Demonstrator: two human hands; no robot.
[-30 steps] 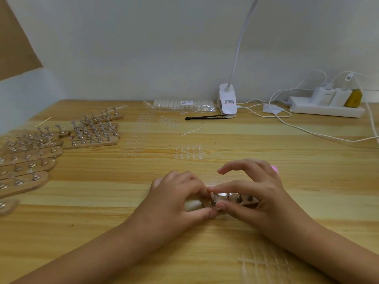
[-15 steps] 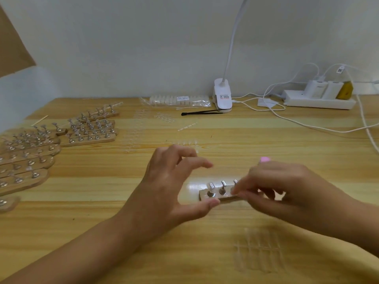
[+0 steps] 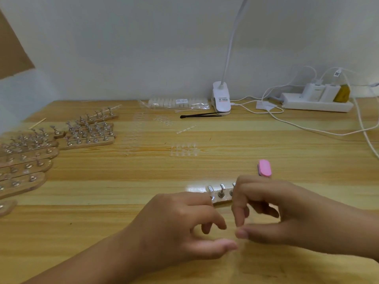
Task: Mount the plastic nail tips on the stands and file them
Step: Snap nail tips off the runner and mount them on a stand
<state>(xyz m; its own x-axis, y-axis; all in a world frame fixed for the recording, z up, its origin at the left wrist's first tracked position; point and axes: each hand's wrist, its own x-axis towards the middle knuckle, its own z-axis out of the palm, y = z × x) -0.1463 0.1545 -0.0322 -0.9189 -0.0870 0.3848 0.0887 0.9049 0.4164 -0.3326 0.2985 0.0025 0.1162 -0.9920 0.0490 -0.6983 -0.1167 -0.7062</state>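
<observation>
A pale wall backs a striped wooden table (image 3: 287, 152), and I take the small wooden stand (image 3: 220, 199) just in front of the hands as my marker. It lies flat with its metal posts upright. Three posts show, and the rest are hidden behind the right hand (image 3: 283, 212). I judge it sits this close so tips can be pressed onto the posts at short reach. The posts I can see look bare, though a clear tip would be hard to spot.

The left hand (image 3: 180, 224) is relaxed, fingers loosely curled round nothing I can see. Its forefinger reaches to the stand's left end, probably to steady it. The right hand brings forefinger and thumb nearly together on the near side of the stand, as if pinching a clear tip. That spot is blurred, so I cannot tell whether anything is between them.

Just beyond the stand lies a pink file (image 3: 264, 168), within easy reach for the filing. Further beyond, strips of clear nail tips (image 3: 183, 149) lie loose on the wood. Far behind the stand, a clear bag (image 3: 176, 103) holds a row of white pieces, beside the lamp clip (image 3: 221, 99). Well to the stand's left, many more stands (image 3: 26, 160) lie in rows, posts up. I cannot tell whether those carry tips.
</observation>
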